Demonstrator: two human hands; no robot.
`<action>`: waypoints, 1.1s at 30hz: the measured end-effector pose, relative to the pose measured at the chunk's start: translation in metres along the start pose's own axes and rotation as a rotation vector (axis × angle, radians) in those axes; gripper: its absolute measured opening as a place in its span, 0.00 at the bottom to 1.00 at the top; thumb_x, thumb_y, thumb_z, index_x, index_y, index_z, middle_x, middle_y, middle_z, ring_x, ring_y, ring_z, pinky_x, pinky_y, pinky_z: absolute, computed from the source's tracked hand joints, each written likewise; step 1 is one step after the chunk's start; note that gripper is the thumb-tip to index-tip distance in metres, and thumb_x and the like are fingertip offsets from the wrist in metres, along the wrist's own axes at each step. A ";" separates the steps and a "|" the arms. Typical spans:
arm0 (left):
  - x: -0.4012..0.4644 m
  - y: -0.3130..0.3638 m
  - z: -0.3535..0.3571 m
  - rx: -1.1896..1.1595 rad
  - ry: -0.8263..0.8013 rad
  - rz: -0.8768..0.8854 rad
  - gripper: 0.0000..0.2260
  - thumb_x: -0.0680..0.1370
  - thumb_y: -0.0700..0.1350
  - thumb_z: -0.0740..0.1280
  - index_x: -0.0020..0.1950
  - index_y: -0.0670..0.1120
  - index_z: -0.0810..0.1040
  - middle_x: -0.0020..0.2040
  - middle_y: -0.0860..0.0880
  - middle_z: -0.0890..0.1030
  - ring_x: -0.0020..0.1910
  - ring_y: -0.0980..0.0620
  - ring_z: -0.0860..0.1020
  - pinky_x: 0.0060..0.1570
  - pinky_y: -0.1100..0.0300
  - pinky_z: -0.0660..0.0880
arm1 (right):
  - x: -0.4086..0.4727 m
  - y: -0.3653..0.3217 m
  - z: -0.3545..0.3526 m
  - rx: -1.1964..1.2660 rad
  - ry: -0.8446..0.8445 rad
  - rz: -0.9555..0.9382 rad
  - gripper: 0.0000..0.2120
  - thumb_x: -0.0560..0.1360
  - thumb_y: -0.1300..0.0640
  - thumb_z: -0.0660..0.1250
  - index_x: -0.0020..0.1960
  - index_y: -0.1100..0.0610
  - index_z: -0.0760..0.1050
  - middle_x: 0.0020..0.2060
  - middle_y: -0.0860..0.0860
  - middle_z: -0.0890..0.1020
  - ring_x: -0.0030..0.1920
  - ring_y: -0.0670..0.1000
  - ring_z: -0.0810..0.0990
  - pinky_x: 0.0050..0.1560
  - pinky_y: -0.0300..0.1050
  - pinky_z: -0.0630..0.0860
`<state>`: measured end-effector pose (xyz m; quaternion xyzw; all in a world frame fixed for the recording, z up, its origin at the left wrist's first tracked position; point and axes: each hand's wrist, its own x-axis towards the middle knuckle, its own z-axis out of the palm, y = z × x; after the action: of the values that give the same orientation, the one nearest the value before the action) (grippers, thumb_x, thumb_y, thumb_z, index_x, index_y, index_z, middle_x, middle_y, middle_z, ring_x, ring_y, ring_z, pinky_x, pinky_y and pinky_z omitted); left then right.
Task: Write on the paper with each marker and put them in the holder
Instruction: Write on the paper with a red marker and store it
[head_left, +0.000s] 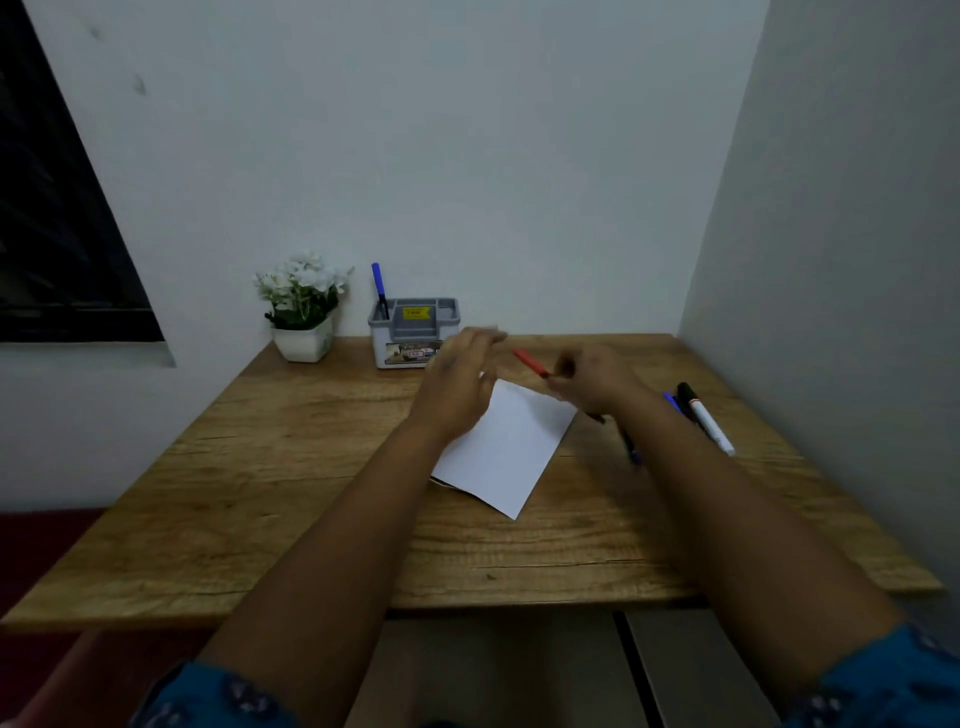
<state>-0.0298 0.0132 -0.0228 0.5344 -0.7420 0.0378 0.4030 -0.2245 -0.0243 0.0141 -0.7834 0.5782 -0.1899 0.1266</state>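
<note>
Right hand (597, 376) is raised over the table (311, 493), fingers curled round a red marker (531, 362) whose red end points up-left toward the left hand; grip detail is blurred. Left hand (457, 384) hovers above the white paper's (506, 452) far-left corner, fingers straight and loosely together, holding nothing; can't tell whether it touches the sheet. Paper lies skewed mid-table, a second edge peeking out under its near-left side. Grey pen holder (410, 332) sits at the back against the wall, partly hidden by the left hand; one blue marker (379, 288) stands upright in its left compartment. White flower pot (304, 312) just left of the holder. Right side of table: a white-barrelled marker with black cap (706, 418), a blue marker beside it (672, 402), and a dark marker (631, 447) near the right forearm, mostly hidden.
</note>
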 end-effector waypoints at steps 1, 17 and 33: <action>0.002 -0.004 -0.002 0.152 -0.048 0.115 0.20 0.80 0.43 0.63 0.72 0.46 0.68 0.72 0.48 0.69 0.71 0.48 0.65 0.70 0.51 0.61 | -0.001 -0.011 -0.002 -0.010 -0.024 -0.107 0.08 0.77 0.49 0.67 0.45 0.54 0.75 0.43 0.51 0.80 0.41 0.50 0.78 0.37 0.43 0.70; -0.014 -0.100 -0.074 0.136 -0.116 -0.149 0.16 0.79 0.61 0.59 0.48 0.48 0.73 0.35 0.53 0.73 0.36 0.52 0.74 0.32 0.59 0.65 | 0.025 -0.053 0.026 0.146 -0.332 -0.449 0.21 0.85 0.56 0.52 0.72 0.34 0.62 0.44 0.49 0.78 0.38 0.44 0.74 0.42 0.37 0.72; -0.013 -0.112 -0.049 -0.347 -0.603 -0.458 0.11 0.69 0.45 0.78 0.49 0.53 0.84 0.42 0.58 0.85 0.42 0.66 0.80 0.45 0.69 0.70 | 0.042 -0.062 0.102 1.000 -0.350 -0.151 0.19 0.77 0.46 0.68 0.38 0.60 0.81 0.26 0.56 0.76 0.24 0.48 0.71 0.30 0.40 0.70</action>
<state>0.0911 -0.0010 -0.0401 0.5968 -0.6842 -0.3367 0.2498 -0.1153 -0.0483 -0.0450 -0.6867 0.3295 -0.3172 0.5650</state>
